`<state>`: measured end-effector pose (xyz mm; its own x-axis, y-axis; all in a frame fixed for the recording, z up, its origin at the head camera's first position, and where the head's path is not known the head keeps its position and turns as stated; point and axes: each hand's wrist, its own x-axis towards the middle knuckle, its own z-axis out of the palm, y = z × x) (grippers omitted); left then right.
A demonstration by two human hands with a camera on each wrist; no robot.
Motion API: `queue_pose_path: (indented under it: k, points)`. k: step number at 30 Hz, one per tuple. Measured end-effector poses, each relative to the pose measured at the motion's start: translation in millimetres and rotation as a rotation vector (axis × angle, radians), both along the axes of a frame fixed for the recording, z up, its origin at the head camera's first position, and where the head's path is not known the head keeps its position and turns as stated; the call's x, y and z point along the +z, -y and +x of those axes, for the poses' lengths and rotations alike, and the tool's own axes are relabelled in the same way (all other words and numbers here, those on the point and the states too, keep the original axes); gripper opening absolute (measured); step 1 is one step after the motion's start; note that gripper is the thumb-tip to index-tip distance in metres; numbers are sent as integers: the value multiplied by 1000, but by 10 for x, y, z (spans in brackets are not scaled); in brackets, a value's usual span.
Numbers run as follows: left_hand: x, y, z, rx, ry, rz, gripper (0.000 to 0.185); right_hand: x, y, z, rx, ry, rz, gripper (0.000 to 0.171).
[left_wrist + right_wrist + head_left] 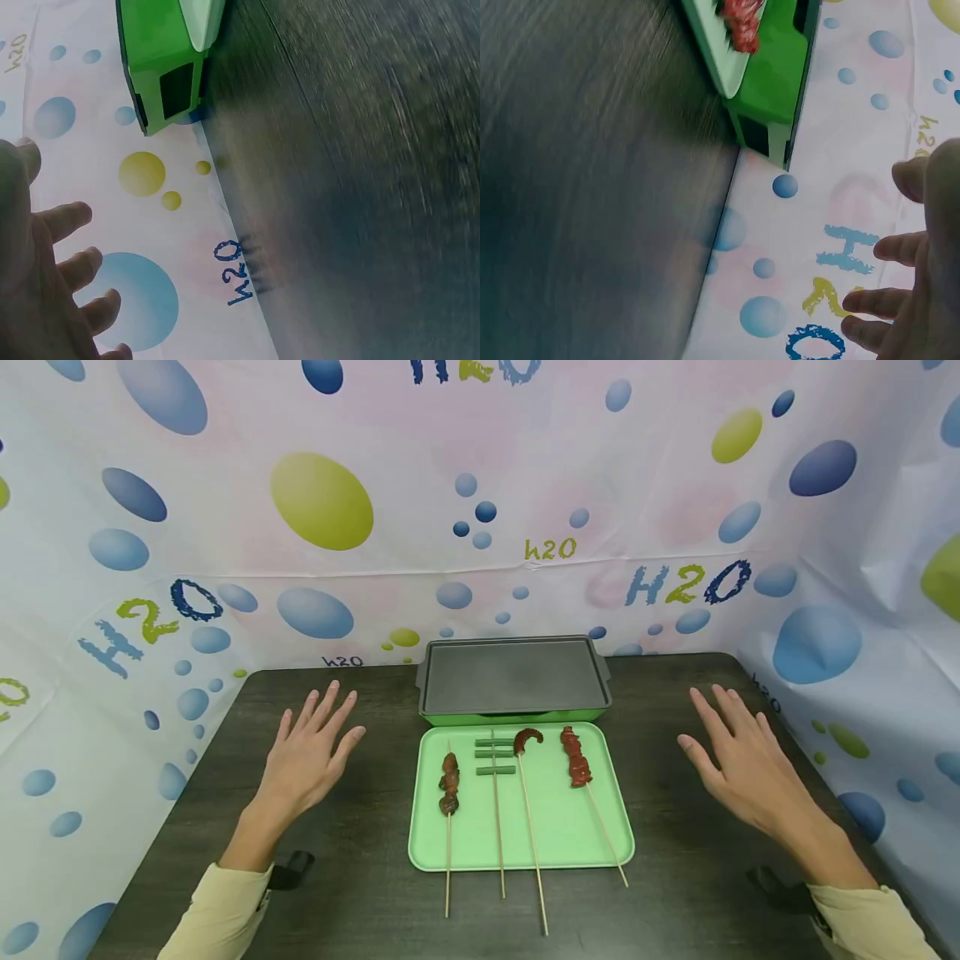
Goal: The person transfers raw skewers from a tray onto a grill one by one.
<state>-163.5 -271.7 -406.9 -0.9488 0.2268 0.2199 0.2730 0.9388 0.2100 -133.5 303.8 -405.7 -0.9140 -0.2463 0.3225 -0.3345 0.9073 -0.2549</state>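
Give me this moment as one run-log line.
left hand: open, over table | right hand: open, over table | tray: four skewers, untouched | griddle: bare, behind tray

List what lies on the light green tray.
On the tray lie four skewers: a dark brown one, a green-sticks one, a curled reddish one and a red one. Tray surface beneath the food is hidden.

Left hand (307,760) and right hand (738,760) hover apart, palms down, fingers spread
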Motion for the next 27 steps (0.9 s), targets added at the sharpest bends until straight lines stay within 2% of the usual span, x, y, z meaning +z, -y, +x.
queue_pose_path:
  k: [8,11,14,17,22,27]
  points:
    - [-184,-89,72,-45,115,119,65,-122,231,266,7,9,-199,58]
    - [-220,-141,72,-65,191,156,64,-194,334,378,28,30,-246,51]
    - [-231,-187,60,-89,281,199,64,-247,413,491,46,95,-289,41]
    - [-246,-218,41,-127,350,246,63,-288,480,586,64,199,-354,35]
    - [-335,-269,8,-212,427,312,65,-357,571,702,89,457,-540,37]
    - [-430,-319,-7,-252,473,337,72,-459,597,747,219,715,-719,44]
